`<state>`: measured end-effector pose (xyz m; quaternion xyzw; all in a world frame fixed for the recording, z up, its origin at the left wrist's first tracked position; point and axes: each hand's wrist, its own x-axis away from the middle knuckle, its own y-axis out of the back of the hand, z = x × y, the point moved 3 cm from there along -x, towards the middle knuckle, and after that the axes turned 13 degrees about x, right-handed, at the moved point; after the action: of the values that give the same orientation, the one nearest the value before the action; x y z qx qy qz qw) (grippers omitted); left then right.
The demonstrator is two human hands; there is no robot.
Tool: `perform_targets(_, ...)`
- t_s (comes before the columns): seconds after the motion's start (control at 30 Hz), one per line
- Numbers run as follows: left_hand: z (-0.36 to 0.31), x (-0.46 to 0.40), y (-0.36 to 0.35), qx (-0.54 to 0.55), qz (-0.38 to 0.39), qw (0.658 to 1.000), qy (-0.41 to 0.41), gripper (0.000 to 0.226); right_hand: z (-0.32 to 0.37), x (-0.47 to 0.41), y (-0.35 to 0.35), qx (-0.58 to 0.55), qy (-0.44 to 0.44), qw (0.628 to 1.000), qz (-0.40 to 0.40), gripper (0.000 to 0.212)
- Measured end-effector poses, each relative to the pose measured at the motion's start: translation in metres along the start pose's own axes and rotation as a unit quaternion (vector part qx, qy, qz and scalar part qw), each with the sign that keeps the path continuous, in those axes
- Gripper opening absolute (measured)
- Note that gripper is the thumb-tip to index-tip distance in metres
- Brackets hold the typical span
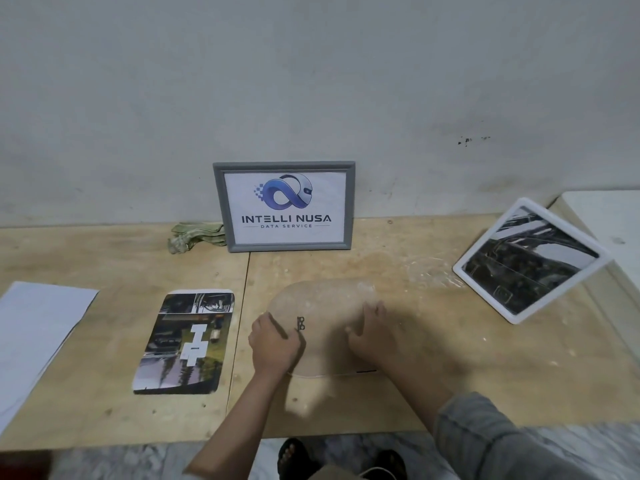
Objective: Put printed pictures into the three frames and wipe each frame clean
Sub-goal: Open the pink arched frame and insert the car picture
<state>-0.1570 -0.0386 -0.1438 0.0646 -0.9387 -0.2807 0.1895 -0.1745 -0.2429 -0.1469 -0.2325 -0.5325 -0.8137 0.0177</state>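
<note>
Brown frame back [322,327] face-down on plywood table [450,358], left hand [273,348] pinching its clip – right hand [372,336] pressing flat

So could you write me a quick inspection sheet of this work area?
Surface: plywood table, dusty.
Job's things: grey frame with logo print, upright at the wall; white frame holding a picture, right; face-down frame back under both hands; loose print; white paper.
Clutter: green cloth.
Hands: left hand and right hand rest on the backing.
Cables: nothing seen.
Surroundings: scuffed wall.
</note>
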Motion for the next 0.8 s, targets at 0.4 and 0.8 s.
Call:
perform_targets(0.4, 0.009, 0.010, -0.008, -0.146, 0.106, 0.983, -0.042, 0.081, -0.003, 0.002, -0.019, 0.098, 0.029, 0.995, 0.008, 0.079)
perform_targets(0.8, 0.005, -0.014, -0.005, -0.319, 0.257, 0.904, -0.121, 0.117, -0.021, -0.020, 0.009, 0.289, 0.159, 0.936, 0.125, 0.118)
